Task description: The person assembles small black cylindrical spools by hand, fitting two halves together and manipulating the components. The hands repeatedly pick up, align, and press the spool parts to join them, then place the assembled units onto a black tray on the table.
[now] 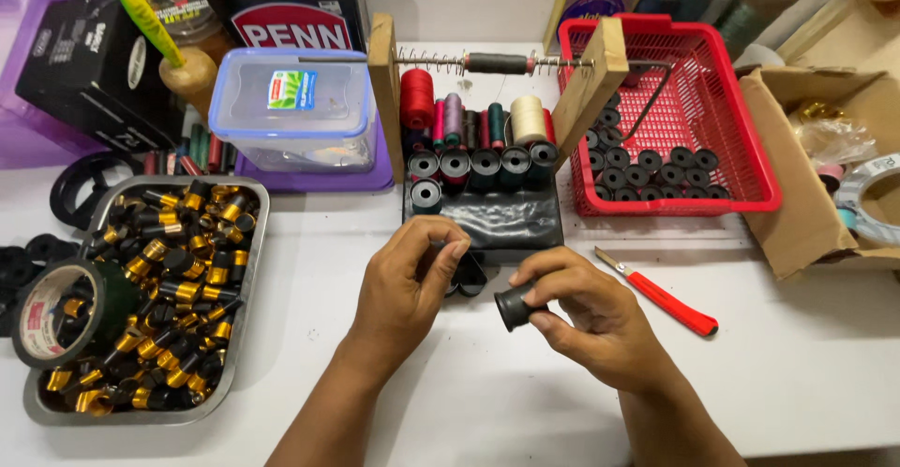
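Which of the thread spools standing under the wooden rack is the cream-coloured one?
The fat cream spool at the right end of the row; the others are red, pink, purple or dark green.

A single head-worn camera looks steeply down and forward from just above the near edge of the white bench (469, 401), close enough that both forearms enter from the bottom of the frame. It faces the far wall, taking in the bench from the metal tray (246, 270) at left to the cardboard box (797, 214) at right.
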